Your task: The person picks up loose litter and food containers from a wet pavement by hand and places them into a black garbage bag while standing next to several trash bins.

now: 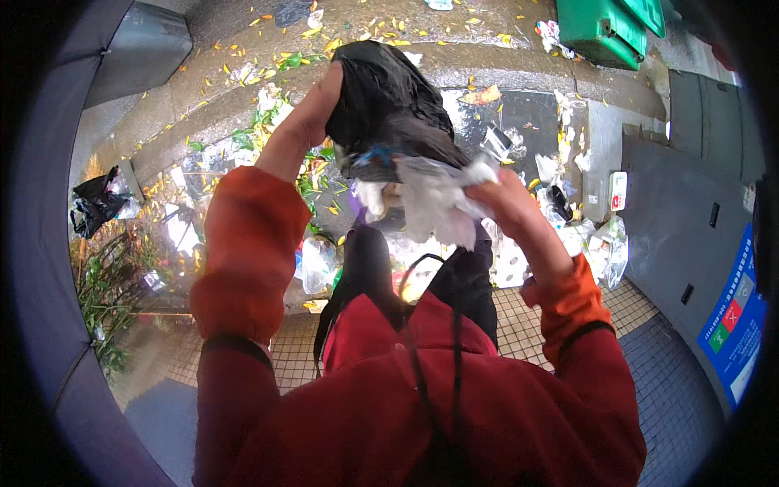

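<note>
A black plastic bag [389, 91] hangs in front of me, its upper left side gripped by my left hand [325, 100]. My right hand [496, 192] holds crumpled whitish, translucent plastic [435, 198] at the bag's lower right; part of it is blurred. The fingers of my left hand are partly hidden by the black bag. Below the bag, pale items show between it and my knees. Scattered litter surrounds my legs, with a clear plastic container [319, 262] by my left leg and a transparent package [498, 143] on the dark slab beyond my right hand.
Wet ground [219, 73] bears yellow leaves and litter. A green wheeled bin [602, 33] stands far right, and grey metal cabinets [669, 207] line the right side. At left are a black bag [97, 201], plants [106, 292] and a grey bin [140, 52]. Tiles [517, 329] lie near my feet.
</note>
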Action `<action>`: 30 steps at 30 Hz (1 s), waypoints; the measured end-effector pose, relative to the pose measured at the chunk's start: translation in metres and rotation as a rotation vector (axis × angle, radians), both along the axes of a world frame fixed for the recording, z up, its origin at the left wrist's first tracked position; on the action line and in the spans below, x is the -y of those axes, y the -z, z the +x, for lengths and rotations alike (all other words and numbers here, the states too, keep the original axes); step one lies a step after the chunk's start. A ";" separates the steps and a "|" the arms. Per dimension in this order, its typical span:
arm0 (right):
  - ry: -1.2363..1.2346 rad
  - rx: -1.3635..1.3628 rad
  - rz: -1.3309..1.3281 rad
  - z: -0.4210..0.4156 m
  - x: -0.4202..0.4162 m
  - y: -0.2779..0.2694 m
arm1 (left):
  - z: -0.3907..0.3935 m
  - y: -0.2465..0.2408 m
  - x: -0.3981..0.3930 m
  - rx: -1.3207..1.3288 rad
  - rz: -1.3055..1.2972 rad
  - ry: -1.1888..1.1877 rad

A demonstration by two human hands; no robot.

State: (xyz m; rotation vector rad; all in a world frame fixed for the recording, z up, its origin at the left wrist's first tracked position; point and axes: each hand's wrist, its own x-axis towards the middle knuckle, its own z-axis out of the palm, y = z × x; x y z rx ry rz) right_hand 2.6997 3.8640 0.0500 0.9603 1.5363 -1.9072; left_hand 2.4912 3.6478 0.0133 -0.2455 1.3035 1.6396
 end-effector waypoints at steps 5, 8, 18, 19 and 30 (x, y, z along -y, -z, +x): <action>0.020 -0.056 -0.059 -0.099 0.103 0.082 | 0.044 -0.014 0.099 0.129 -0.046 -0.207; 0.140 -0.225 -0.266 -0.134 0.180 0.107 | 0.070 -0.015 0.203 -0.001 -0.124 -0.303; -0.218 -0.281 0.252 -0.149 0.302 0.284 | -0.039 0.029 0.264 -0.172 -0.223 -0.868; -0.299 -0.159 0.325 -0.152 0.299 0.267 | -0.048 0.042 0.278 -0.263 -0.222 -0.809; -0.585 -0.375 0.141 -0.079 0.267 0.259 | -0.128 0.065 0.241 -0.285 -0.039 -0.417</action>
